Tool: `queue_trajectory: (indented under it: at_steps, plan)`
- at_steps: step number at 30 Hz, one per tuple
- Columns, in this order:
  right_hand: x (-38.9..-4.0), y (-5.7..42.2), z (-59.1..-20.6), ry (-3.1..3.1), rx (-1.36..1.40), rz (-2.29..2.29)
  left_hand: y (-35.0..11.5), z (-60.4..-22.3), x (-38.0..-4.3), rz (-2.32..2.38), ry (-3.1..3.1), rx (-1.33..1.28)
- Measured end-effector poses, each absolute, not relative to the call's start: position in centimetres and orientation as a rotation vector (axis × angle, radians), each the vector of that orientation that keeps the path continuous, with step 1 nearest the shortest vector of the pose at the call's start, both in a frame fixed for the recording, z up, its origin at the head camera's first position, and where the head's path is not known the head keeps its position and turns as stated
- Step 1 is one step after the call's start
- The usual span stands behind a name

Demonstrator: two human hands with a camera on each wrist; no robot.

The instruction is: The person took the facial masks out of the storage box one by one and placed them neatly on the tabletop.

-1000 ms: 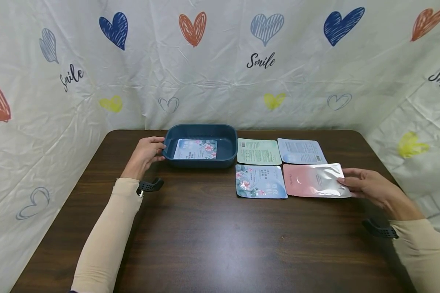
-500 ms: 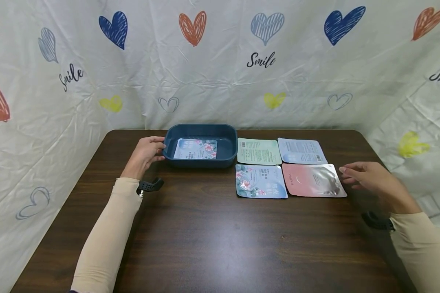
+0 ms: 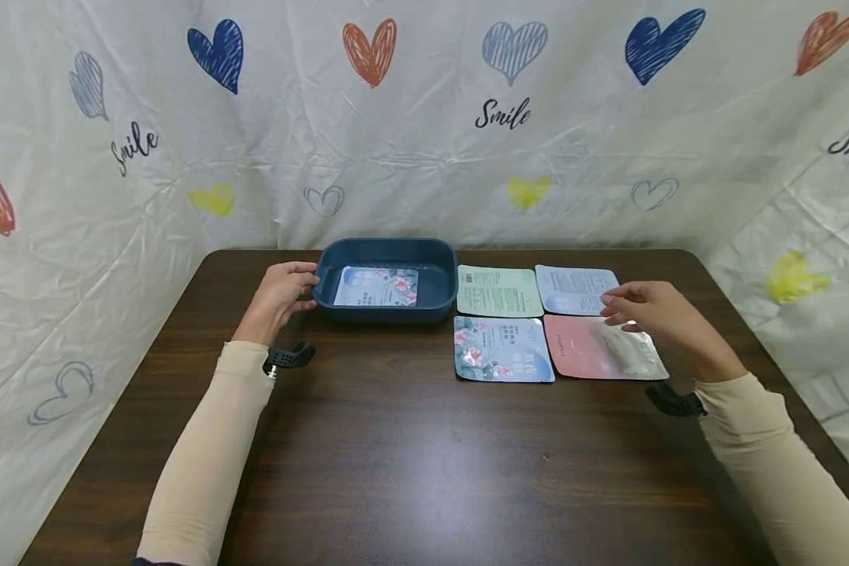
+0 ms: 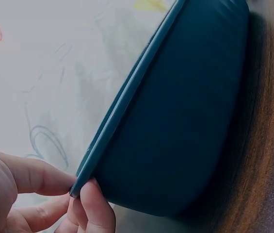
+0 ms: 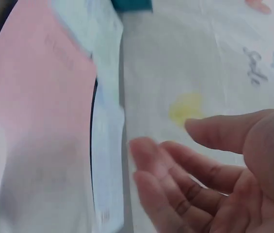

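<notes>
My left hand (image 3: 279,297) pinches the left rim of a dark blue plastic tray (image 3: 385,316), thumb and fingers on either side of the rim in the left wrist view. Inside the tray lies a flowered blue sheet mask packet (image 3: 376,287). With fingers loosely bent and holding nothing, my right hand (image 3: 654,318) hovers over a pink and silver packet (image 3: 583,346), its fingertips overlapping the pale blue packet (image 3: 573,289) behind. In the right wrist view, a gap separates the thumb from the fingers (image 5: 151,191). A green packet (image 3: 498,292) and another flowered blue packet (image 3: 504,350) lie alongside.
Everything rests on a dark brown wooden table (image 3: 431,448). A white cloth (image 3: 424,141) printed with hearts and the word Smile hangs behind the table and along its sides.
My right hand let go of the right end of the pink and silver packet, which now lies flat, then moved left and away from me. My left hand stays on the tray rim.
</notes>
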State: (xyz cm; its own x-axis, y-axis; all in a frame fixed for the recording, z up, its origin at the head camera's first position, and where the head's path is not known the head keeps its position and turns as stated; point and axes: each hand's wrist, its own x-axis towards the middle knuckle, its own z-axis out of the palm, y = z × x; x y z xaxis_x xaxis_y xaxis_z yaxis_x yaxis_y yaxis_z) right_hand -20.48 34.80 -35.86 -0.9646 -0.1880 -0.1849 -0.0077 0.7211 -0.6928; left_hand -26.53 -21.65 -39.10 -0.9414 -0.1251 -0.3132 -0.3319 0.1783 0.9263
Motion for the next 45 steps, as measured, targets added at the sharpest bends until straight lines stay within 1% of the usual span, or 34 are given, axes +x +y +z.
queue_trajectory:
  at_steps: [5, 15, 23, 33, 39, 45]
  plan:
    - [-21.9, 32.0, -35.7, 2.528, -0.187, -1.300, -21.6, -38.9, -26.9, 1.859, 2.273, -0.446]
    - [-23.8, 26.4, -34.9, 2.304, -0.265, -1.508, -21.7, -38.8, -27.0, 1.837, 2.268, -0.462]
    - [-24.9, 22.0, -34.6, 2.260, -0.305, -1.567, -21.9, -38.8, -26.8, 1.858, 2.268, -0.434]
    - [-26.3, 17.3, -34.6, 2.130, -0.359, -1.668, -22.1, -39.3, -26.7, 1.853, 2.264, -0.465]
    - [-26.8, 14.6, -34.3, 2.112, -0.393, -1.649, -22.0, -39.3, -26.7, 1.862, 2.268, -0.459]
    - [-27.6, 12.5, -34.7, 2.137, -0.405, -1.607, -21.9, -39.2, -26.7, 1.862, 2.256, -0.441]
